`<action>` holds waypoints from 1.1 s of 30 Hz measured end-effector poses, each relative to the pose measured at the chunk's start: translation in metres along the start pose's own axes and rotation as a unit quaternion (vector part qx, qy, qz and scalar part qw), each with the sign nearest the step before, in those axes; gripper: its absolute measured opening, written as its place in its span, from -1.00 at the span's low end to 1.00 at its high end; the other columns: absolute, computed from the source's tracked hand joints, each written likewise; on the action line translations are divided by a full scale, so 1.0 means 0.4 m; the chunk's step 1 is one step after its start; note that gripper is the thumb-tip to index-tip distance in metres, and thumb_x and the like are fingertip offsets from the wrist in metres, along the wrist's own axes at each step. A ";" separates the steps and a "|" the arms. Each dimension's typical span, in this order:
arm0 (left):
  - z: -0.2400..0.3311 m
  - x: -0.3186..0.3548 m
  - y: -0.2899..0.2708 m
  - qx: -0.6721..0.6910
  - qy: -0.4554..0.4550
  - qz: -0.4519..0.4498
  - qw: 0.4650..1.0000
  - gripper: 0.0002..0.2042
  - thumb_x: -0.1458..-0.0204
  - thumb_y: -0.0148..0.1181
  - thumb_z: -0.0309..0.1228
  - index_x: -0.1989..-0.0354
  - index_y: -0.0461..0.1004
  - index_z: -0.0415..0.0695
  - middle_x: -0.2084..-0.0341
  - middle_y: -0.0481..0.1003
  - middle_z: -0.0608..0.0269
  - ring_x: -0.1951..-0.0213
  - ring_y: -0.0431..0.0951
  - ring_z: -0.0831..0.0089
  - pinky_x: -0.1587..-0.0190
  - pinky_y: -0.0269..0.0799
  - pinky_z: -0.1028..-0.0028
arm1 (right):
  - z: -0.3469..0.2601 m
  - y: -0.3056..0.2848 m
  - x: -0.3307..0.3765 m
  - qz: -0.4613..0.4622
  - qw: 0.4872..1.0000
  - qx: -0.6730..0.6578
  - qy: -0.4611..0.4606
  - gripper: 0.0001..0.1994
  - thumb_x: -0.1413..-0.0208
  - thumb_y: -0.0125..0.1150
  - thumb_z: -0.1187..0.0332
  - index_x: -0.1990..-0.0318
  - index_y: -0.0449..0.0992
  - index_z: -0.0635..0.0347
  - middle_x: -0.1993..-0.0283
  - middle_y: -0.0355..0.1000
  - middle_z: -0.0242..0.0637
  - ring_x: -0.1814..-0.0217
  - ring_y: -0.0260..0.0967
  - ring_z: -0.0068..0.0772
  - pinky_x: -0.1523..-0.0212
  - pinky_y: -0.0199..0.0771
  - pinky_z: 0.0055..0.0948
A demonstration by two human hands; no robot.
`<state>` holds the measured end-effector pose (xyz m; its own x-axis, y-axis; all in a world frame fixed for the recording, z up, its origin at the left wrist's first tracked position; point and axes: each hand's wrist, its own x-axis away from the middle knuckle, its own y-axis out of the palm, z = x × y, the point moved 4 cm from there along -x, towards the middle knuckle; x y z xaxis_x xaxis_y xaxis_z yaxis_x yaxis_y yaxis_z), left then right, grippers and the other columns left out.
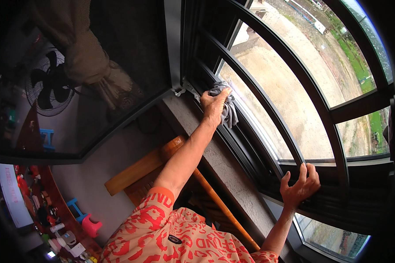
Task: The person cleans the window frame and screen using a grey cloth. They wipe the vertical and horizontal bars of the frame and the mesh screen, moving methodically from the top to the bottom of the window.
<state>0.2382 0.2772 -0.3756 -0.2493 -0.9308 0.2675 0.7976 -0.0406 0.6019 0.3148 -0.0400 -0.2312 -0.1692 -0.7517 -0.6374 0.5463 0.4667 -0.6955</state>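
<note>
My left hand [212, 106] is closed on a crumpled grey cloth [229, 115], which it holds against the dark window frame near the hinge corner. Part of the cloth hangs out past the thumb side. Farther right and nearer me, my right hand [299, 187] grips the lower end of a dark curved window bar [296, 150], its fingers bent and the thumb set apart on the near side. Where the fingertips wrap behind the bar is hidden. Sandy ground and grass show between the bars.
A dark-framed glass sash [131, 122] stands swung open at left, with a fan [51, 83] and a knotted curtain [90, 65] showing in it. Below the window are a rough sill [215, 160] and a wooden chair [138, 168]. A cluttered table [59, 193] stands lower left.
</note>
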 end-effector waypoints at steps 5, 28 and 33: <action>-0.043 0.073 0.011 0.010 -0.046 -0.036 0.998 -0.73 0.16 0.43 -0.54 0.35 0.41 -0.25 0.46 0.51 0.24 0.51 0.49 0.56 0.48 0.50 0.57 | 0.003 0.004 0.006 -0.001 1.000 -0.002 0.002 -0.55 0.04 0.17 0.29 -0.06 0.31 0.07 -0.08 0.27 -0.12 -0.07 0.20 -0.12 -0.04 0.15 -0.11; 0.049 -0.173 -0.061 -0.070 0.067 0.082 0.992 -0.43 0.19 0.49 -0.21 0.15 0.34 -0.35 0.32 0.45 0.17 0.35 0.47 0.45 0.31 0.44 0.51 | 0.018 0.019 0.033 -0.021 0.999 0.029 0.014 -0.53 0.02 0.17 0.30 -0.08 0.23 0.07 -0.07 0.31 -0.11 -0.06 0.22 -0.09 -0.05 0.14 -0.07; 0.057 -0.256 -0.073 -0.027 0.082 0.093 0.992 -0.61 0.11 0.44 -0.25 0.27 0.51 -0.32 0.34 0.54 0.19 0.33 0.49 0.46 0.24 0.43 0.49 | 0.017 0.012 0.026 -0.016 0.999 0.036 0.008 -0.55 0.00 0.14 0.29 -0.07 0.22 0.07 -0.05 0.34 -0.10 -0.04 0.24 -0.09 -0.02 0.16 -0.09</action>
<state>0.2279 0.3821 -0.4036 -0.0065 -0.9703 0.2418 0.8513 0.1215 0.5105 0.3212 -0.0487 -0.2388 -0.2005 -0.7574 -0.6214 0.5976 0.4080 -0.6902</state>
